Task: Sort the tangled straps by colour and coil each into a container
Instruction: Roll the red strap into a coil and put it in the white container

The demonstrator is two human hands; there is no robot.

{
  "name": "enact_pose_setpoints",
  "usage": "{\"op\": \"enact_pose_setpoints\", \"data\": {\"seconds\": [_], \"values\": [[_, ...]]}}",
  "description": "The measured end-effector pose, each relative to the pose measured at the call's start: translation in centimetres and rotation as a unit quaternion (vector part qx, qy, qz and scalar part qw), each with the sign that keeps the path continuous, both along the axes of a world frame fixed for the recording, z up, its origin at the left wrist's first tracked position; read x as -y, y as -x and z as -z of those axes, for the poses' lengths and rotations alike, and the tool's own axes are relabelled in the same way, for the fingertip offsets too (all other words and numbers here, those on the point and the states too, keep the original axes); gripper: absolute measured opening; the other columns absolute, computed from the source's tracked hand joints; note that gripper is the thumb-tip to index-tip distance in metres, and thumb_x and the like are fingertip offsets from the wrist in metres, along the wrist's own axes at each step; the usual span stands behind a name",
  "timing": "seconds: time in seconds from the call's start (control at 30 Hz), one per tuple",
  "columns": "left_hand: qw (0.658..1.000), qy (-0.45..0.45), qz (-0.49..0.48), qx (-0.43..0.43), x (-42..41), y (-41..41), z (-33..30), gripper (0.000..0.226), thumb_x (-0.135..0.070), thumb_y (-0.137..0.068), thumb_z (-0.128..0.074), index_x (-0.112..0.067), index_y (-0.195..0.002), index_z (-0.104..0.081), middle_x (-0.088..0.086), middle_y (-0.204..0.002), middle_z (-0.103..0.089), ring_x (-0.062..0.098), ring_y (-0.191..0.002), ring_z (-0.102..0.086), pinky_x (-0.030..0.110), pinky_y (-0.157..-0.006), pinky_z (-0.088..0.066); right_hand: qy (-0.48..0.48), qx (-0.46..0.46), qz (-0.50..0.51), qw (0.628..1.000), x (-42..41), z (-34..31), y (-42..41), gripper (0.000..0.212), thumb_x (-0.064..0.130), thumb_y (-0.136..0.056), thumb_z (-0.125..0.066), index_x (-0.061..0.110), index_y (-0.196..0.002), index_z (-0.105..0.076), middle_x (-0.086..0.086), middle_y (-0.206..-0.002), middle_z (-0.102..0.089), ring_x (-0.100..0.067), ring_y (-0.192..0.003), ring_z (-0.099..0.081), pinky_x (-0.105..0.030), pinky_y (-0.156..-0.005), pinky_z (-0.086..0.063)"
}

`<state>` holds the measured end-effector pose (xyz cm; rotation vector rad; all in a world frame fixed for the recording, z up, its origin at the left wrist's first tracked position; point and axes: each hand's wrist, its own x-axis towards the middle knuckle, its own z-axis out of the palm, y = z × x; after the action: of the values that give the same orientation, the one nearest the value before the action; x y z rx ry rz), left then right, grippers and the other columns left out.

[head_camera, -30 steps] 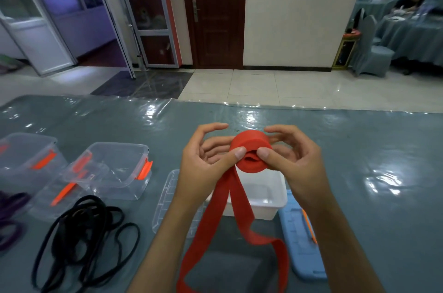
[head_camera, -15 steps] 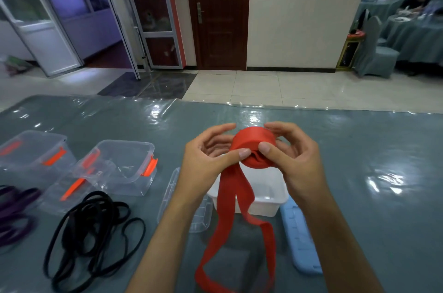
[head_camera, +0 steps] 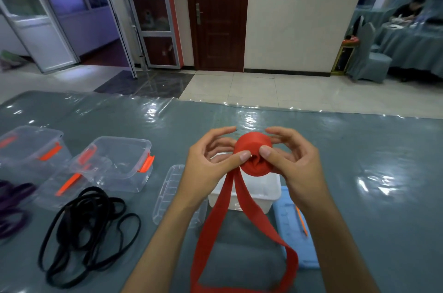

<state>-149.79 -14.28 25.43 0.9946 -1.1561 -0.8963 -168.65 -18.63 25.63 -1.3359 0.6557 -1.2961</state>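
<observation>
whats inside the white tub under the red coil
The white tub shows only bare wall near its right side. The hands, red coil and hanging strap tails cover most of its inside, so its contents cannot be told.

The red strap (head_camera: 242, 211) is wound further: its coil, pinched between both thumbs, looks thicker than a second ago. The hanging loop is drawn up shorter, and its right strand now swings wider toward the blue lid (head_camera: 296, 232).
</observation>
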Motion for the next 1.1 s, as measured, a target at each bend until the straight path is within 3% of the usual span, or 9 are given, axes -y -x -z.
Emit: {"op": "enact_pose_setpoints", "data": {"seconds": [0.1,0.23,0.4,0.5,0.6,0.7,0.8,0.93,1.1], "values": [[1.000,0.001,0.009,-0.021,-0.4,-0.8,-0.2,0.059,-0.025,-0.072,-0.095,-0.028,-0.125,-0.071,0.008,-0.108,-0.080,0.022,-0.102,-0.078,0.025,-0.087,-0.060,-0.022,0.039,-0.031,0.999,-0.7,0.5,-0.4,0.047,0.043,-0.077,-0.091,0.018,-0.113,-0.073,-0.010,-0.106,-0.079,-0.028,-0.093,-0.079,-0.035,-0.077,-0.064],[0.999,0.017,-0.011,-0.035,-0.6,-0.7,-0.7,0.051,-0.022,-0.072,-0.095,-0.026,-0.117,-0.071,0.009,-0.112,-0.080,0.026,-0.099,-0.080,0.027,-0.083,-0.062,-0.032,-0.008,-0.021,0.999,-1.1,0.2,-0.3,0.053,0.048,-0.066,-0.097,0.019,-0.097,-0.067,-0.011,-0.110,-0.078,-0.032,-0.094,-0.079,-0.038,-0.075,-0.065],[0.999,0.014,-0.024,-0.022,-1.0,-0.4,-0.6,0.050,-0.016,-0.075,-0.092,-0.011,-0.119,-0.069,0.006,-0.107,-0.080,0.016,-0.097,-0.078,0.020,-0.081,-0.059,0.033,0.003,-0.008,0.999,-1.0,-0.7,-0.8,0.049,0.039,-0.073,-0.094,0.024,-0.115,-0.072,-0.005,-0.113,-0.074,-0.033,-0.100,-0.077,-0.038,-0.079,-0.064],[1.000,0.015,-0.024,-0.012,-1.0,-1.0,-0.9,0.053,-0.012,-0.074,-0.092,-0.014,-0.122,-0.068,0.011,-0.101,-0.081,0.021,-0.091,-0.079,0.024,-0.081,-0.061,0.022,0.025,0.003,0.999,-1.1,-0.3,-1.5,0.038,0.031,-0.075,-0.094,0.023,-0.104,-0.070,-0.016,-0.119,-0.072,-0.038,-0.105,-0.075,-0.046,-0.087,-0.064],[0.999,0.027,-0.026,-0.006,-0.9,-1.2,-1.0,0.054,-0.012,-0.071,-0.096,-0.018,-0.118,-0.070,0.010,-0.107,-0.080,0.027,-0.097,-0.079,0.030,-0.085,-0.063,0.013,-0.006,0.022,1.000,-0.8,-0.5,-1.1,0.033,0.032,-0.069,-0.093,0.027,-0.088,-0.067,-0.016,-0.108,-0.076,-0.032,-0.100,-0.077,-0.039,-0.082,-0.064],[0.999,0.033,-0.007,-0.012,-1.0,-0.9,-0.5,0.046,-0.013,-0.077,-0.092,-0.011,-0.119,-0.075,0.007,-0.114,-0.080,0.024,-0.106,-0.078,0.026,-0.090,-0.061,0.042,0.001,0.024,0.999,-0.5,-1.0,-0.9,0.035,0.027,-0.073,-0.091,0.027,-0.101,-0.072,-0.005,-0.107,-0.077,-0.029,-0.099,-0.077,-0.035,-0.080,-0.064],[0.999,0.035,0.001,-0.041,-1.0,-0.9,-0.4,0.046,-0.015,-0.078,-0.087,-0.012,-0.122,-0.077,0.007,-0.115,-0.080,0.021,-0.109,-0.077,0.024,-0.091,-0.059,0.018,0.058,0.006,0.998,-0.7,-0.4,-1.7,0.026,0.020,-0.078,-0.087,0.022,-0.099,-0.071,-0.009,-0.111,-0.076,-0.033,-0.099,-0.077,-0.039,-0.080,-0.064],[0.997,0.048,-0.023,-0.050,-0.7,-1.4,-0.5,0.032,-0.011,-0.072,-0.092,-0.019,-0.101,-0.082,0.006,-0.098,-0.082,0.016,-0.092,-0.079,0.021,-0.081,-0.060,-0.005,0.014,-0.002,1.000,-0.8,0.0,-1.6,0.032,0.031,-0.071,-0.093,0.021,-0.082,-0.065,-0.013,-0.108,-0.079,-0.032,-0.098,-0.078,-0.042,-0.080,-0.065],[0.999,0.041,-0.013,-0.014,-0.6,-1.3,-0.3,0.040,-0.016,-0.078,-0.084,-0.013,-0.117,-0.078,0.012,-0.117,-0.077,0.017,-0.105,-0.076,0.024,-0.088,-0.058,0.031,0.012,0.036,0.999,-0.4,-0.4,-1.6,0.028,0.031,-0.081,-0.086,0.026,-0.106,-0.075,-0.006,-0.106,-0.078,-0.023,-0.092,-0.079,-0.035,-0.072,-0.065]]}}
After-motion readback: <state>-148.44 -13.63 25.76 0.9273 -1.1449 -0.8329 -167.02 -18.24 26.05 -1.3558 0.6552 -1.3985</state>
